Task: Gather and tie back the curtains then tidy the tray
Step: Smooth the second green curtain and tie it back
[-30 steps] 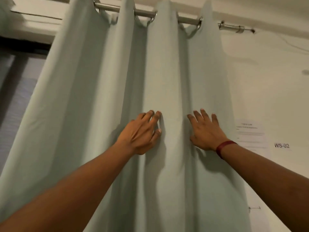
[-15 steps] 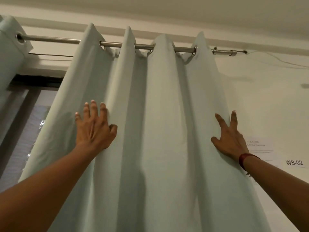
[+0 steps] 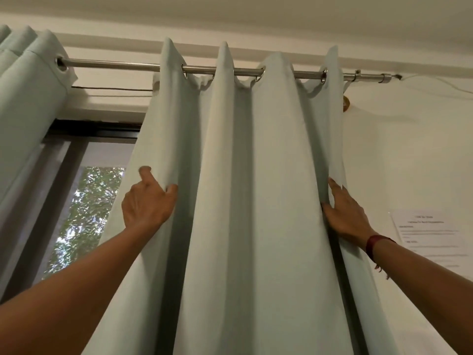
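Your left grip (image 3: 147, 203) at nine o'clock and right grip (image 3: 345, 213) at three clamped outer folds of the curtain (image 3: 268, 201), likely to gather it.

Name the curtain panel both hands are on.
The wider right curtain panel: left hand grips its window-side edge, right hand its wall-side fold; the bunched left panel hangs untouched.

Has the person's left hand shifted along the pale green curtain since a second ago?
Yes. The left hand has slid leftward, from the middle folds to the left edge of the pale green curtain, beside the dark-framed window.
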